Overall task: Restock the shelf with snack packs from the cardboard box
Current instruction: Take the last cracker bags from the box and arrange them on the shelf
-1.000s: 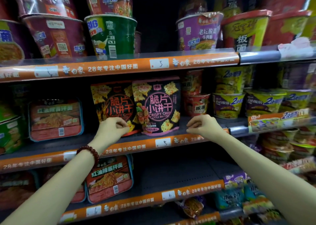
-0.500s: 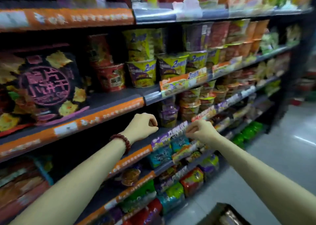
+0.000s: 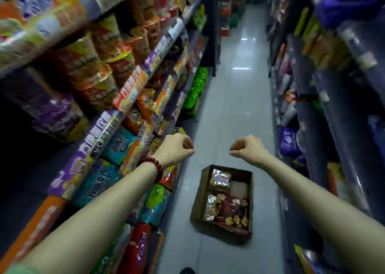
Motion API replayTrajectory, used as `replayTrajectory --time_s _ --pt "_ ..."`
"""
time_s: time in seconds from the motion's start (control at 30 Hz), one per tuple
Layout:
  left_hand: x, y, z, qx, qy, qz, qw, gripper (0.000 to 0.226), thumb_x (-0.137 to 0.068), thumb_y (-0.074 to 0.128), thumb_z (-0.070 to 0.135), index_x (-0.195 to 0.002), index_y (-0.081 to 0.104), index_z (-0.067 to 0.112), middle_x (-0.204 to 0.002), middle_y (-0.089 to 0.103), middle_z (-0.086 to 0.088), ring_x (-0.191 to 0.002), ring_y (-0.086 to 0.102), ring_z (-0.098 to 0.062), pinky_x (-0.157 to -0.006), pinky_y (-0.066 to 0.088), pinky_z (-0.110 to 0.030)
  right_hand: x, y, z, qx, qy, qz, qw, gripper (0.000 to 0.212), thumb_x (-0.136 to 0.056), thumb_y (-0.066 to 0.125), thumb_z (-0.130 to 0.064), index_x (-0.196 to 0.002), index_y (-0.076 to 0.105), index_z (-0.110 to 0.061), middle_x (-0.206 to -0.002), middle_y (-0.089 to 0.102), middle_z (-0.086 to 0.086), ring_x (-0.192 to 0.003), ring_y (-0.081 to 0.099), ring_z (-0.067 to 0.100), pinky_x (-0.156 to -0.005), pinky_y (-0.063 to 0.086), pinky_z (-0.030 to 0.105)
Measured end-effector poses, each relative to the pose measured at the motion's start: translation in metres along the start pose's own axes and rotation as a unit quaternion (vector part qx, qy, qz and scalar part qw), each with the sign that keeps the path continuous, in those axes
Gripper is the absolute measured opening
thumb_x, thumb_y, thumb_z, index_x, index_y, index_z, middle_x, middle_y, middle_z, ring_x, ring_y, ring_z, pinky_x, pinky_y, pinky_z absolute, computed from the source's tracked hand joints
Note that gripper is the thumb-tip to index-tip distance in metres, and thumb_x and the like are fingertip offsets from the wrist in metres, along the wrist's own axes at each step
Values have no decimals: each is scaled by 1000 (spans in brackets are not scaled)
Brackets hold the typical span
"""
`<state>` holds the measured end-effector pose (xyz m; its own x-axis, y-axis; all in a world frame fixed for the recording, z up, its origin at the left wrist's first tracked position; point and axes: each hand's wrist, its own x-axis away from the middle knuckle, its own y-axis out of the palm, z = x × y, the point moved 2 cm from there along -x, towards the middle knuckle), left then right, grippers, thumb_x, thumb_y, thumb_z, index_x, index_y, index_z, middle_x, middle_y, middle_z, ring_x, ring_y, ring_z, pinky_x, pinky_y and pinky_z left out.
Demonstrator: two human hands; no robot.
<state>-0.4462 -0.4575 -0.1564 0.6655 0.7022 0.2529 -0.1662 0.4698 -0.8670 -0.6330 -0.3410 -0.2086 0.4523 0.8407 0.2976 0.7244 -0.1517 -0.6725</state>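
An open cardboard box (image 3: 198, 196) sits on the grey aisle floor, below and between my hands. Inside it lie several snack packs (image 3: 228, 210), dark red with yellow cracker prints, some showing silver foil. The stocked shelf (image 3: 133, 90) runs along my left, blurred by head motion. My left hand (image 3: 176, 148), with a red bead bracelet on its wrist, hangs in the air near the shelf edge with its fingers curled into a fist, holding nothing. My right hand (image 3: 248, 148) is held level with it over the floor, also curled and holding nothing.
The aisle floor (image 3: 235, 98) stretches ahead between two rows of shelving. Instant-noodle cups (image 3: 100, 65) and bagged snacks (image 3: 195, 94) fill the left shelves. The right-hand shelves (image 3: 312, 86) hold more packaged goods, dim and blurred.
My view has swung right and down from the shelf front to the aisle, bringing the box on the floor into sight. Both hands have drawn back from the shelf, still curled and holding nothing.
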Motion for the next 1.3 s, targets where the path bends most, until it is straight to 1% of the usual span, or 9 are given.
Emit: replayTrajectory --time_s 0.1,0.2,0.33,0.43,0.5,0.7,0.9,1.03,1.3 --pt "-30 73 -1 6 13 -61 998 14 -81 66 20 -89 73 12 -90 74 -8 -88 68 -19 -73 46 -22 -1 25 70 -29 66 18 997 16 -80 71 -14 -93 74 -5 -95 74 13 -86 64 16 -56 36 4" --pt "-53 151 -12 11 19 -118 993 11 -82 66 23 -88 72 15 -87 73 -5 -84 66 -19 -78 51 -28 -4 58 141 -46 121 34 991 17 -82 70 -18 -95 74 -7 -95 73 9 -88 63 15 -58 31 14" --pt "-77 255 -41 24 15 -155 988 15 -84 66 23 -93 70 11 -93 70 -6 -91 64 -19 -79 50 -31 -15 114 231 -52 171 62 982 15 -83 70 -19 -94 74 -9 -90 72 7 -85 62 15 -61 31 16" --pt "-98 335 -75 36 2 -177 983 11 -86 65 21 -93 69 13 -91 67 -2 -91 63 -18 -75 46 -26 -33 166 293 -55 184 65 979 12 -82 71 -19 -90 72 -9 -81 66 3 -80 60 13 -55 37 13" --pt "-113 385 -100 43 -10 -179 983 9 -86 66 21 -92 69 15 -92 66 -1 -90 61 -15 -73 45 -25 -48 202 331 -71 186 63 978 10 -81 72 -18 -87 72 -10 -80 67 3 -80 62 15 -61 43 16" --pt "-163 520 -171 85 -46 -181 979 10 -89 64 22 -92 67 13 -91 63 1 -85 58 -11 -59 41 -16 -101 299 431 -78 177 61 979 9 -83 70 -20 -89 69 -13 -86 68 2 -85 64 15 -60 43 16" --pt "-216 629 -235 127 -68 -172 975 4 -88 65 21 -87 64 17 -99 66 -2 -83 60 -10 -59 44 -18 -157 358 495 -74 142 105 981 16 -86 67 -23 -98 70 -12 -91 66 -2 -86 60 11 -65 46 16" --pt "-246 676 -264 159 -88 -159 970 13 -88 66 21 -98 65 14 -107 66 -8 -96 63 -20 -78 55 -32 -185 378 519 -76 117 137 981 20 -86 66 -25 -102 70 -14 -97 66 -1 -92 60 12 -80 51 26" --pt "-243 728 -246 174 -86 -123 973 31 -87 66 28 -113 59 13 -115 61 -4 -107 58 -21 -90 51 -33 -187 392 542 -106 125 179 970 15 -87 66 -25 -98 71 -16 -95 68 -3 -93 63 12 -81 53 29"
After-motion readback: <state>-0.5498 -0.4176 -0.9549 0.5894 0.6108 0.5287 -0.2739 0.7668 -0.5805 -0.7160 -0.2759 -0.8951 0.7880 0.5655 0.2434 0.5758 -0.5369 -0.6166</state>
